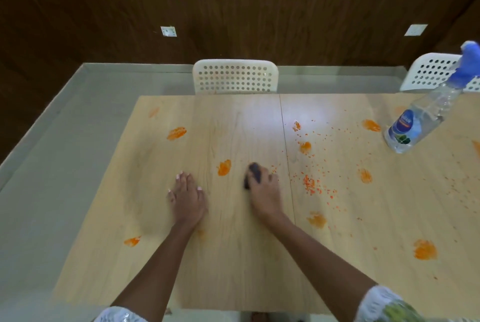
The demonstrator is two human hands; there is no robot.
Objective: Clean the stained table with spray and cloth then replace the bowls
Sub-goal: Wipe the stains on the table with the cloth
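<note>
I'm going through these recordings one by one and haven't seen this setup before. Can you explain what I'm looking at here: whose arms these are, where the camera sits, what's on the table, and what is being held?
There is no machine here. One wide-angle camera worn on a person's head looks forward and down, so the two bare arms are the wearer's own. The left hand rests flat on the wooden table. The right hand grips a dark cloth pressed to the surface. Orange stains and small orange crumbs are scattered over the table. A clear spray bottle with a blue nozzle stands at the far right. Two white perforated chairs stand behind the table. No bowls are in view.
</note>
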